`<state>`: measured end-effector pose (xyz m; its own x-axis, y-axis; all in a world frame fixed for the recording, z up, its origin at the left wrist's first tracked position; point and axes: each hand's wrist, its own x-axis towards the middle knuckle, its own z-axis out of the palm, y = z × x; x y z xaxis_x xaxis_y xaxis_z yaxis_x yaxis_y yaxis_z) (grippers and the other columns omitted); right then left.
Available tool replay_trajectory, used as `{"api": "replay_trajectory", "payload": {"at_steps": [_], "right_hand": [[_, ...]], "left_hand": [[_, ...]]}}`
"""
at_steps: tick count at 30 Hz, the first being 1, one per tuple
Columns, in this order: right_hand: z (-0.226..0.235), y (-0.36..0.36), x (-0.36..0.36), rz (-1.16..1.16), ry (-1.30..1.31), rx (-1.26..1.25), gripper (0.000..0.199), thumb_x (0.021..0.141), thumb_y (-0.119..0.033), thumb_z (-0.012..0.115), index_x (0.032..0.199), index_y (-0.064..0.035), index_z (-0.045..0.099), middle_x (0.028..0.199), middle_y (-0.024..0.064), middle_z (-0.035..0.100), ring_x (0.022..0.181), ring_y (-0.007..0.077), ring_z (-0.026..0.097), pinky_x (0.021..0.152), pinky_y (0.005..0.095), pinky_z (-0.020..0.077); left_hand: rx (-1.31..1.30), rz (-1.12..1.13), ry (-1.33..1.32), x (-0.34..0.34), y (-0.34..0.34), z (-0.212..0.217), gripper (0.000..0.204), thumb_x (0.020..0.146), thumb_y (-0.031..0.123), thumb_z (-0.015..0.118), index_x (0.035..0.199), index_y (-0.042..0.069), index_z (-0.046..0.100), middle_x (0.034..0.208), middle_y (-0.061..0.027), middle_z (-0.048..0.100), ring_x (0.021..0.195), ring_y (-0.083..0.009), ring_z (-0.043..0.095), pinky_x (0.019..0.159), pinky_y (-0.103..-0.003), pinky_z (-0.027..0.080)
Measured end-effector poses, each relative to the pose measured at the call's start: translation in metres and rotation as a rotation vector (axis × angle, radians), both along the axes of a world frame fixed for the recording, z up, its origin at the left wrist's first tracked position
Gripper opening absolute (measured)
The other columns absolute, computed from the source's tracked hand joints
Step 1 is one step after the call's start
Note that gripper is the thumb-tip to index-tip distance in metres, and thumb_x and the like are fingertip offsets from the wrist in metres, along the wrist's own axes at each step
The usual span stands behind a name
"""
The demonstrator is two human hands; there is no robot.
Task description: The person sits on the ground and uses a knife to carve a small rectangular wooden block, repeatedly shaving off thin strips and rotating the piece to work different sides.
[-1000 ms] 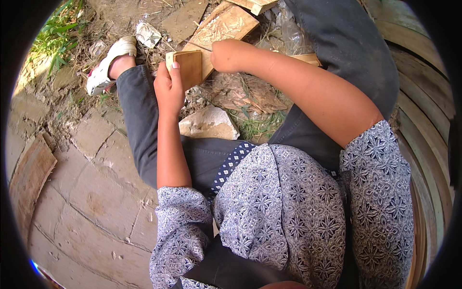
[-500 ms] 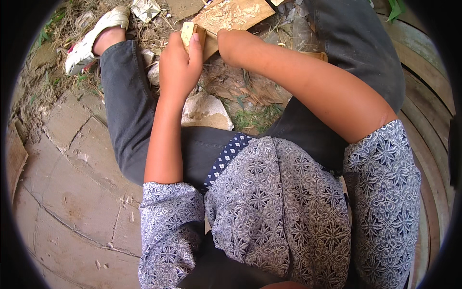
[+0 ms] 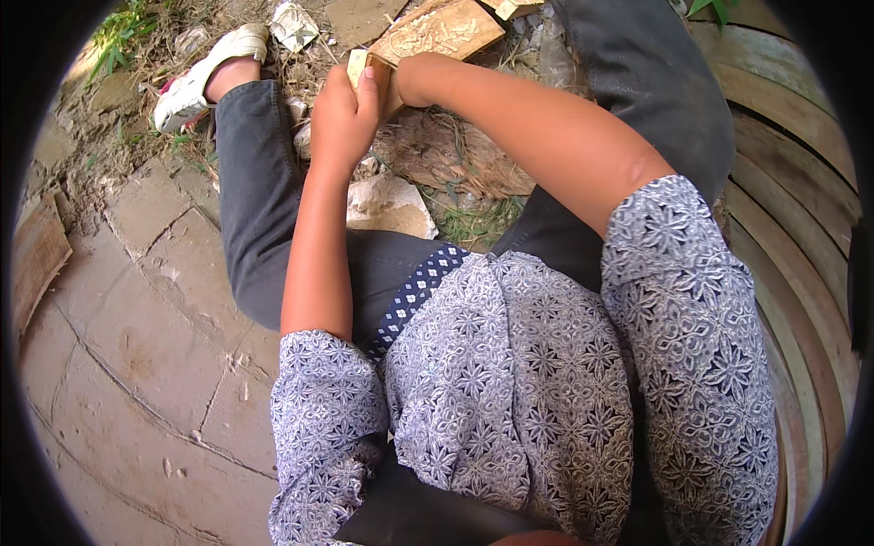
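Note:
My left hand (image 3: pixel 344 120) is closed around a small pale wooden block (image 3: pixel 357 67), its thumb lying along the near side. Close on its right, my right hand (image 3: pixel 421 78) is bent at the wrist, with the fingers hidden behind it; what they hold, if anything, does not show. Just beyond both hands, a wooden board (image 3: pixel 473 35) lies tilted, curled wood shavings (image 3: pixel 435 35) scattered over its face. A narrow brown wooden edge (image 3: pixel 392 102) shows between the two hands.
A broken whitish stone (image 3: pixel 390 207) and a rough piece of bark-like wood (image 3: pixel 455 155) lie between my legs. Another pale wood piece (image 3: pixel 510 8) sits at the top edge. Cracked paving (image 3: pixel 137 346) spreads at left; curved planks (image 3: pixel 792 173) line the right.
My right hand has come left, nearer to my left hand, and the right elbow has drawn inward. The left hand keeps its grip on the block. The whole view has shifted slightly.

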<state>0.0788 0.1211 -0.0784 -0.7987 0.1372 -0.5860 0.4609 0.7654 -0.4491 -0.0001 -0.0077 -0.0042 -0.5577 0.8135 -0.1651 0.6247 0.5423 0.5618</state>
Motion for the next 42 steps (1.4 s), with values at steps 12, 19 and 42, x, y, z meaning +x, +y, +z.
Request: {"api": "replay_trajectory", "payload": {"at_steps": [12,19,42], "right_hand": [[0.056,0.009,0.028,0.001,-0.142,-0.11,0.027,0.088,-0.006,0.058,0.106,0.0073,0.073,0.097,0.0259,0.075,0.084,0.0357,0.075,0.076,0.0442,0.0605],[0.038,0.001,0.022,-0.049,-0.196,-0.096,0.026,0.087,-0.008,0.064,0.109,0.0026,0.076,0.107,0.0233,0.075,0.101,0.038,0.074,0.088,0.0451,0.0588],[0.032,-0.016,0.01,-0.148,-0.268,-0.096,0.029,0.087,-0.011,0.07,0.114,-0.0101,0.079,0.116,0.0136,0.076,0.106,0.0326,0.073,0.088,0.0454,0.0592]], "left_hand": [[0.062,0.002,-0.072,0.001,-0.004,0.005,0.039,0.106,0.034,0.052,0.096,-0.003,0.056,0.082,-0.0276,0.066,0.076,-0.0453,0.065,0.07,-0.05,0.049],[0.102,0.013,-0.123,0.007,-0.002,0.008,0.039,0.106,0.034,0.053,0.098,-0.004,0.058,0.085,-0.0284,0.067,0.08,-0.0452,0.067,0.071,-0.049,0.05],[0.041,0.047,-0.156,-0.004,-0.007,-0.011,0.04,0.107,0.036,0.051,0.103,-0.003,0.058,0.091,-0.0252,0.068,0.084,-0.0387,0.066,0.077,-0.045,0.05]]}}
